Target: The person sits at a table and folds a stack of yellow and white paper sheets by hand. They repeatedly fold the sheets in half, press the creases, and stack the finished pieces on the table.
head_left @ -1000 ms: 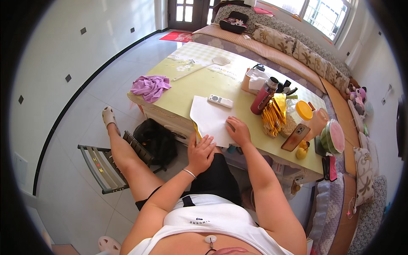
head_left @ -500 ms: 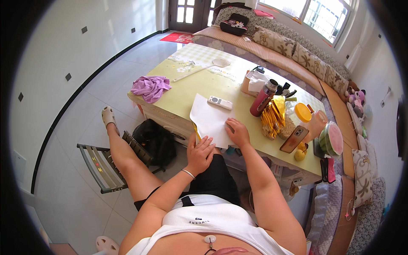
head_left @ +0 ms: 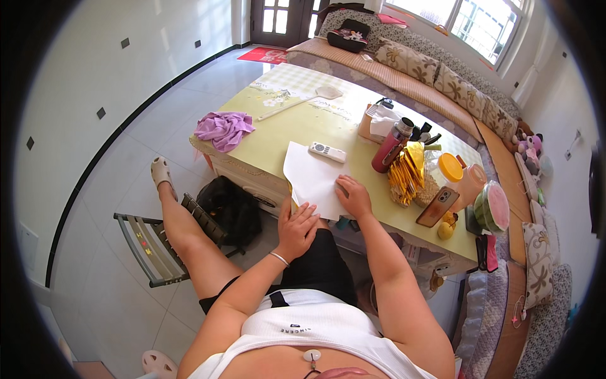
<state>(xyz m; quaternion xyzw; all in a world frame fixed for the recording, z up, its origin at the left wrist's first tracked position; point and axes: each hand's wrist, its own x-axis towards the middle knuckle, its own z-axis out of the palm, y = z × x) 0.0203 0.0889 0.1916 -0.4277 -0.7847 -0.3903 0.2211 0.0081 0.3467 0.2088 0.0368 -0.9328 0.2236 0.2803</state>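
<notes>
A blank white sheet of paper (head_left: 310, 174) lies at the near edge of the table, its near end reaching the edge. A strip of yellow shows under its left side. My left hand (head_left: 299, 228) rests on the near end, fingers stretched out and lying over the sheet; part of the hand is hidden. Along the right side of the sheet my right hand (head_left: 355, 197) lies palm down, fingers extended and slightly bent, touching the paper and tabletop. Just beyond the sheet is a white remote control (head_left: 327, 151).
Right on the table (head_left: 271, 148) stand a dark red flask (head_left: 386, 151), yellow packets (head_left: 407, 172), a yellow-lidded jar (head_left: 449, 168), a phone (head_left: 437, 206) and cut watermelon (head_left: 491, 207). A purple cloth (head_left: 224, 131) and a fly swatter (head_left: 297, 104) lie left. A folding stool (head_left: 151, 249) stands on the floor.
The sheet's far left corner has shifted slightly toward me. Both hands stay nearly where they were on the paper.
</notes>
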